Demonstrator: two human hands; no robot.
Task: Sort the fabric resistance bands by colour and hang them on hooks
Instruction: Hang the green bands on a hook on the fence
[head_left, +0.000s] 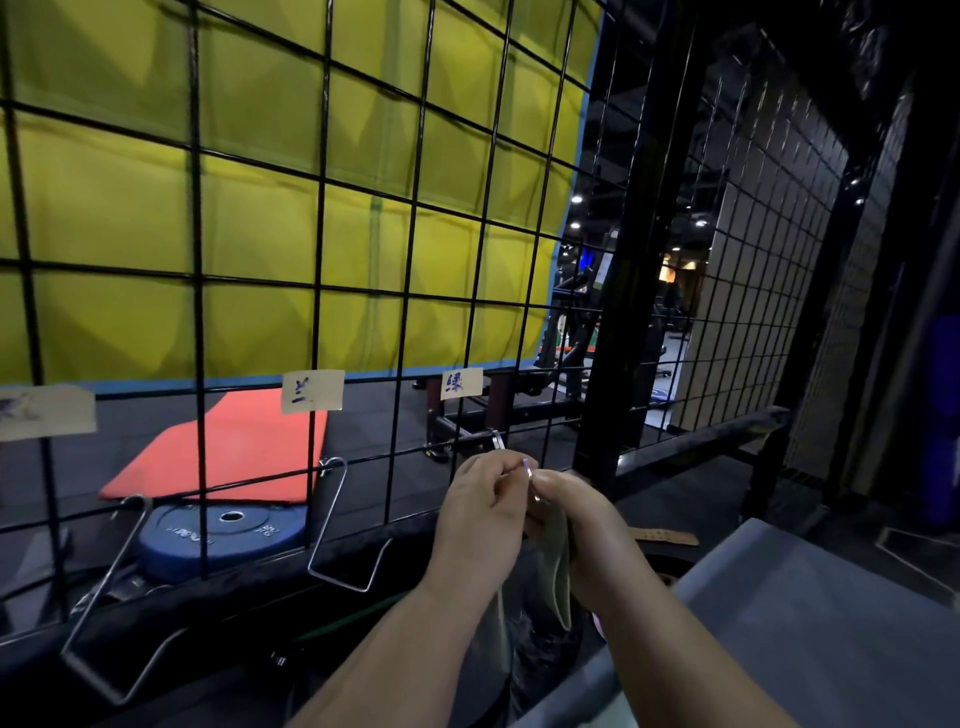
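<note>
Bare-armed, a person works at a gym's black wire grid panel (324, 208). The left hand (480, 512) and right hand (576, 525) meet near its lower right corner, fingers curled tight. Each pinches the top of a pale green band (558, 566), whose loop hangs between the wrists. They appear to be spreading it to slip over the right hook (497, 440), just above the knuckles.

Taped paper labels along the grid's lower rows mark the colour stations. The left label (47, 413) carries purple writing too blurred to read. The middle label (312, 391) reads "兰" and the right label (461, 383) "绿", green, directly over the band, which likely explains the choice of hook. The left hook (111, 597) and middle hook (332, 519) hang bare.

Behind the mesh lie an orange mat (234, 452) and a blue weight plate (223, 530), its white lettering illegible.
</note>
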